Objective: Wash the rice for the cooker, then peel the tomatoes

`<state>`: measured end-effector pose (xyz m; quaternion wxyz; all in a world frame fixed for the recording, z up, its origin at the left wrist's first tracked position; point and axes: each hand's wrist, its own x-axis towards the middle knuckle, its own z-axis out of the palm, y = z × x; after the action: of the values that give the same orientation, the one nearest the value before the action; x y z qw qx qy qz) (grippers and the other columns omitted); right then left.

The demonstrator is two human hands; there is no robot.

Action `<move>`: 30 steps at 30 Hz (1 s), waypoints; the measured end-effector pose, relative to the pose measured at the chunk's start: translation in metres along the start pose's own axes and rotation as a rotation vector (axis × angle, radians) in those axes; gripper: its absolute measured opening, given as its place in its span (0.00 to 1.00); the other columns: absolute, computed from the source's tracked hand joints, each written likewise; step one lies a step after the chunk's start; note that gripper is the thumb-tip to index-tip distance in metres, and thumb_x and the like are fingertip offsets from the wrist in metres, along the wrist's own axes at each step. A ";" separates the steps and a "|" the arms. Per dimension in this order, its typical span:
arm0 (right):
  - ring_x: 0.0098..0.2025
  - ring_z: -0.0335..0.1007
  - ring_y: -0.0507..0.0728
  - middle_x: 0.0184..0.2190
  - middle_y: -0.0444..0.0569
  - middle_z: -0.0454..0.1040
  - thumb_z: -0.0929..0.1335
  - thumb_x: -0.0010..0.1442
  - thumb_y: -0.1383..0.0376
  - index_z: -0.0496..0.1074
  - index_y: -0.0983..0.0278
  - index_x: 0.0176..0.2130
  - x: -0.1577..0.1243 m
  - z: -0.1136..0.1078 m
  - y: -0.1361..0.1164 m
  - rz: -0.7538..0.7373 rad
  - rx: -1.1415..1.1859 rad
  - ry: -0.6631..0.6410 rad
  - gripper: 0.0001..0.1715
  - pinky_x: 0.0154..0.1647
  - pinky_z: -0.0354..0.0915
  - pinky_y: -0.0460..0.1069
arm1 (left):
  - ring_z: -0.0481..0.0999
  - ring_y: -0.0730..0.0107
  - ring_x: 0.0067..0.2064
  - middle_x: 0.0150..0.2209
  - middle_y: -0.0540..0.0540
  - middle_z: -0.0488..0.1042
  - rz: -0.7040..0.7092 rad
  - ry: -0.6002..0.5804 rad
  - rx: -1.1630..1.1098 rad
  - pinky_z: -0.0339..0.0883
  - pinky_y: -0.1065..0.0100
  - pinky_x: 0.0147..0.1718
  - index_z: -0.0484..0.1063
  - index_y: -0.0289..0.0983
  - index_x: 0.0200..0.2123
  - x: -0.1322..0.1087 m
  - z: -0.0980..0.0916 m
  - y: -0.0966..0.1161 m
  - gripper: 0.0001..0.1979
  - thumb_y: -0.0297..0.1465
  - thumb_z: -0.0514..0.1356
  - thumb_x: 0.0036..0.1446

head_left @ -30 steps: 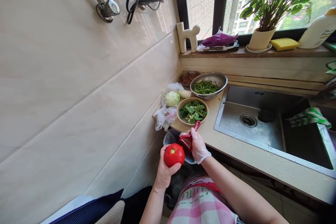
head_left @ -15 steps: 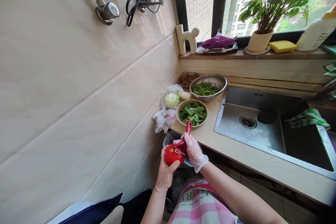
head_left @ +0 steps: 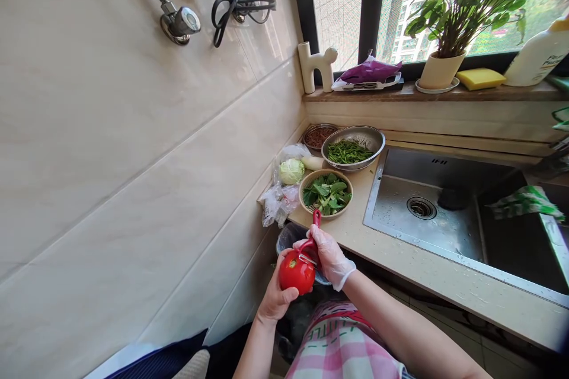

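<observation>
My bare left hand (head_left: 273,299) is closed round a red tomato (head_left: 296,273), held over a bin lined with a dark bag (head_left: 288,235) below the counter edge. My right hand (head_left: 331,257), in a thin clear glove, grips a red peeler (head_left: 310,241). The peeler's blade rests on the top of the tomato and its handle points up and away from me.
On the counter (head_left: 427,272) stand a woven basket of leafy greens (head_left: 326,191), a steel bowl of cut green stems (head_left: 352,147), a smaller bowl (head_left: 317,135), a cabbage (head_left: 291,170) and plastic bags. A steel sink (head_left: 444,213) lies to the right. A potted plant (head_left: 448,18) sits on the sill.
One second ago the peeler was off to the right of the tomato. My right hand has brought its blade onto the tomato's top and keeps it there; my left hand has turned the tomato slightly.
</observation>
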<state>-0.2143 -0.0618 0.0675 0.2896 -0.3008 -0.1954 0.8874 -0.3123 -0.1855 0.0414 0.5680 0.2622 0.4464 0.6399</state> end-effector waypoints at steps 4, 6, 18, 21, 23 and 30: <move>0.23 0.74 0.60 0.18 0.45 0.76 0.72 0.43 0.40 0.62 0.59 0.28 -0.008 0.006 -0.004 -0.079 -0.024 0.033 0.29 0.26 0.65 0.51 | 0.75 0.61 0.38 0.50 0.43 0.69 -0.021 -0.047 -0.053 0.73 0.62 0.33 0.62 0.47 0.52 0.004 -0.004 0.002 0.41 0.40 0.74 0.33; 0.24 0.75 0.60 0.19 0.45 0.76 0.71 0.44 0.40 0.62 0.59 0.29 -0.014 0.010 -0.006 -0.154 -0.036 0.056 0.29 0.28 0.67 0.52 | 0.75 0.59 0.43 0.51 0.44 0.69 0.029 0.040 -0.090 0.72 0.62 0.39 0.63 0.47 0.52 0.005 -0.003 -0.001 0.41 0.42 0.74 0.33; 0.27 0.75 0.59 0.22 0.48 0.78 0.70 0.44 0.39 0.62 0.60 0.28 -0.025 0.019 -0.004 -0.256 -0.079 0.075 0.30 0.28 0.67 0.50 | 0.71 0.57 0.50 0.52 0.43 0.70 0.222 0.260 0.002 0.66 0.62 0.49 0.63 0.45 0.55 -0.004 0.010 -0.013 0.43 0.35 0.75 0.32; 0.25 0.75 0.59 0.22 0.48 0.78 0.71 0.42 0.38 0.62 0.60 0.28 -0.022 0.019 -0.006 -0.197 -0.089 0.096 0.32 0.26 0.65 0.49 | 0.71 0.58 0.49 0.52 0.44 0.71 0.200 0.265 -0.007 0.66 0.62 0.48 0.64 0.45 0.54 -0.006 0.009 -0.009 0.43 0.34 0.75 0.32; 0.24 0.74 0.58 0.21 0.48 0.78 0.71 0.41 0.38 0.62 0.60 0.29 -0.021 0.019 -0.006 -0.162 -0.090 0.092 0.32 0.26 0.65 0.49 | 0.72 0.58 0.48 0.51 0.45 0.71 0.176 0.241 0.000 0.66 0.63 0.47 0.64 0.45 0.54 -0.008 0.008 -0.006 0.42 0.34 0.74 0.32; 0.19 0.70 0.56 0.19 0.45 0.76 0.71 0.42 0.39 0.61 0.60 0.28 -0.017 0.014 -0.005 -0.091 -0.123 0.034 0.31 0.23 0.61 0.48 | 0.72 0.56 0.45 0.50 0.43 0.70 0.084 0.134 0.061 0.69 0.62 0.42 0.62 0.45 0.55 -0.012 -0.001 0.002 0.44 0.37 0.74 0.32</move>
<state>-0.2103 -0.0708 0.0879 0.3140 -0.3239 -0.2578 0.8544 -0.3118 -0.1973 0.0445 0.5015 0.2545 0.4912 0.6652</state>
